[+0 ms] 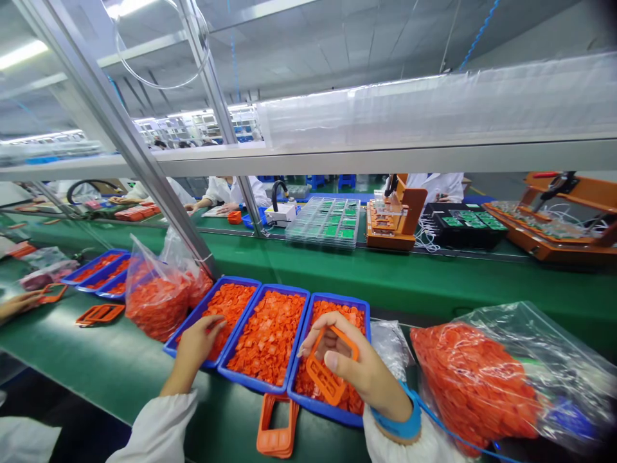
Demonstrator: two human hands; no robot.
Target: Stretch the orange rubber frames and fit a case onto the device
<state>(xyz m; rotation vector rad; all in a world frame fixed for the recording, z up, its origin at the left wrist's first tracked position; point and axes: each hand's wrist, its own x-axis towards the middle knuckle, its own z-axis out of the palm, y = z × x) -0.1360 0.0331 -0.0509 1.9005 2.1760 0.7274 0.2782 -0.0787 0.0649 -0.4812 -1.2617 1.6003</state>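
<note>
Three blue trays of small orange plastic pieces stand side by side in front of me: left tray [183, 334], middle tray [250, 381], right tray [337, 415]. My left hand [195, 347] reaches into the left tray, fingers pinched among the orange pieces [231, 301]. My right hand [361, 370] holds an orange plastic frame [328, 379] upright over the right tray, thumb on its lower part. A small stack of the same orange frames [277, 427] lies on the green table just in front of the trays.
A clear bag of orange parts [482, 379] lies at right, another bag [159, 296] at left. More blue trays [99, 273] and loose frames [99, 314] sit further left, near another person's hand [17, 303]. Beyond a green conveyor [385, 273], workers, orange fixtures and circuit-board trays [328, 222].
</note>
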